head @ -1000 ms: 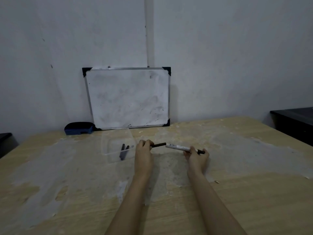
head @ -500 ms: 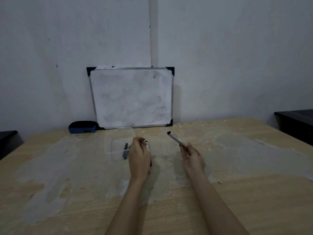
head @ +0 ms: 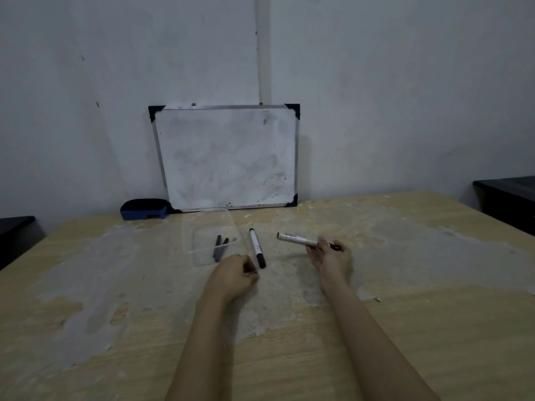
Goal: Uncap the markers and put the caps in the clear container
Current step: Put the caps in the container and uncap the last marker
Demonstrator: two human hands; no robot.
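My right hand (head: 330, 259) grips a white marker (head: 298, 241) by its rear end; its bare front end points left, above the table. Curled into a fist, my left hand (head: 236, 274) rests on the table just in front of the clear container (head: 202, 218); nothing shows between its fingers. Two dark caps (head: 219, 248) lie inside the container. A second white marker (head: 257, 248), black at both ends, lies on the table between the container and my right hand, its near end just beside my left hand.
A small whiteboard (head: 228, 157) leans on the wall behind the container, and a blue eraser (head: 144, 209) sits to its left. Dark furniture stands past the wooden table (head: 405, 285) at the right (head: 509, 198) and at the left (head: 14, 230).
The cap came off the marker between my hands. My left hand went to the container, then drew back towards me, uncovering the lying marker. The right hand's marker tilted down to point left.
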